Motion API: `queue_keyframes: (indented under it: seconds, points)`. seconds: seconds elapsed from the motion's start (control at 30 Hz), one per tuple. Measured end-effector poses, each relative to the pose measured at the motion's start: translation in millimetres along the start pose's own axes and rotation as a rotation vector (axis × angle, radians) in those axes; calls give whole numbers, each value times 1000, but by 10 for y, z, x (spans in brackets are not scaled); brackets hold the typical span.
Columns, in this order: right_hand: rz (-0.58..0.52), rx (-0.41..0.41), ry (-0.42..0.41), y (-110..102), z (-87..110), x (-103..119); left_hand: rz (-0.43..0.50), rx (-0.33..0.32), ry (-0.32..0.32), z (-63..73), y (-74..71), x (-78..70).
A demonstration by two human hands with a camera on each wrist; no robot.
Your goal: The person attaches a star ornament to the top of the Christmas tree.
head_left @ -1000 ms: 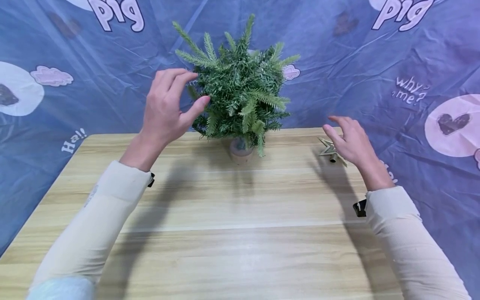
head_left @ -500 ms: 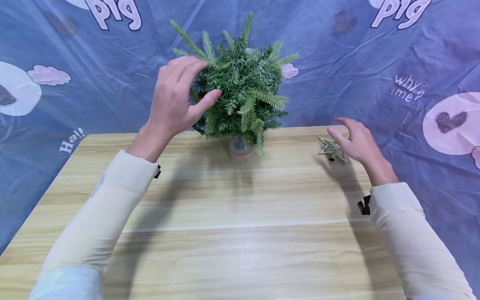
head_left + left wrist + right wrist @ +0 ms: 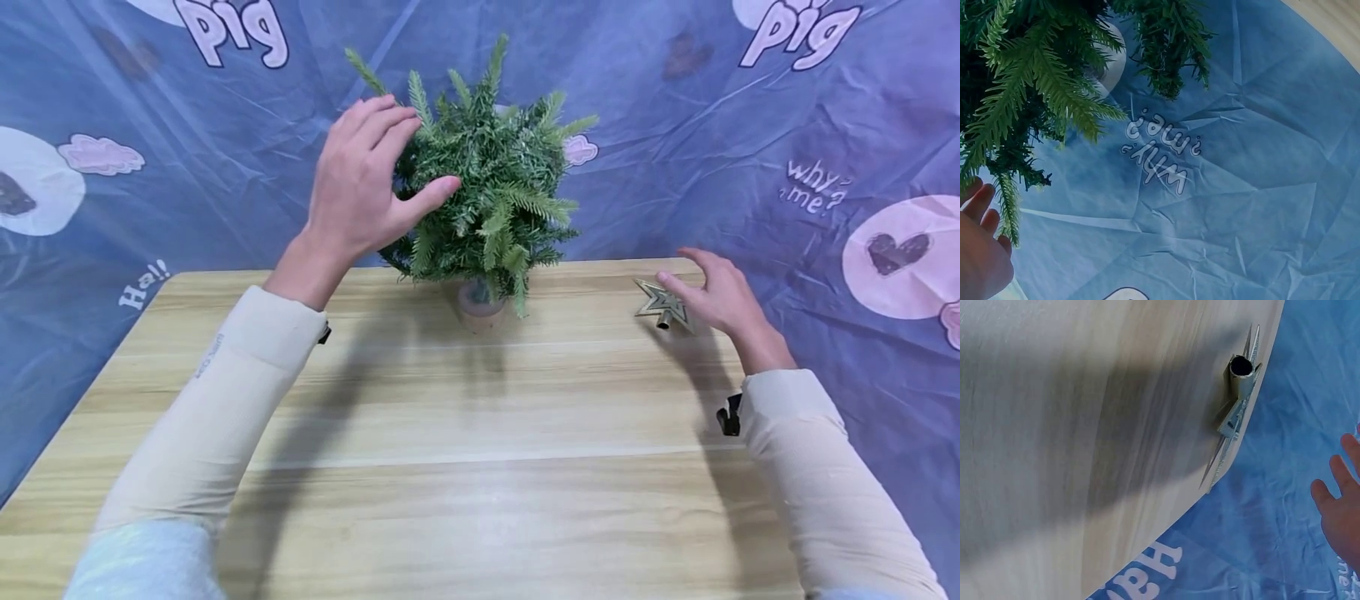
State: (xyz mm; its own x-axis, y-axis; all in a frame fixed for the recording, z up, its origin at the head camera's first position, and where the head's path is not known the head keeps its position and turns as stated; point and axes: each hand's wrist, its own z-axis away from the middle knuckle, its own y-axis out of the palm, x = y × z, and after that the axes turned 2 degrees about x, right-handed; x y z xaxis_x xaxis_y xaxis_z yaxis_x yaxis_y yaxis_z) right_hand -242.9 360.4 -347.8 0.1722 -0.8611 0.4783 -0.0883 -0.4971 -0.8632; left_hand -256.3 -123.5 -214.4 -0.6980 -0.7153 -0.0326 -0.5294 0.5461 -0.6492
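A small artificial Christmas tree [image 3: 495, 183] stands upright at the back of the table, its foot in a pale round pot [image 3: 481, 307]. My left hand [image 3: 363, 179] is at the tree's left side, fingers spread and thumb stretched across the branches in the head view. In the left wrist view, its fingertips [image 3: 979, 200] are right beside a light green sprig [image 3: 1007, 206]. Toward the back right lies a gold star tree topper [image 3: 662, 305] with a hollow tube [image 3: 1241, 367] at its base. My right hand [image 3: 720, 292] hovers over the star's right side, fingers relaxed, holding nothing.
The light wood-grain table [image 3: 480, 425] ends just behind the tree and the star. A blue printed cloth [image 3: 675, 125] hangs behind and beside it. Dark wrist straps [image 3: 729, 415] sit at the cuffs.
My left hand has moved right and up, further over the tree's left branches. The right hand has shifted slightly right, uncovering more of the star. Tree and star stay put.
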Motion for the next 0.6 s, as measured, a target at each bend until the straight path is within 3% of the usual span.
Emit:
queue_keyframes:
  seconds: [0.33,0.6]
  points:
    - [-2,54,82,-24,33,-94,-39,117,-4,-53,4,-17]
    - [2,108,142,-24,50,-193,-73,243,-82,-99,-9,-54]
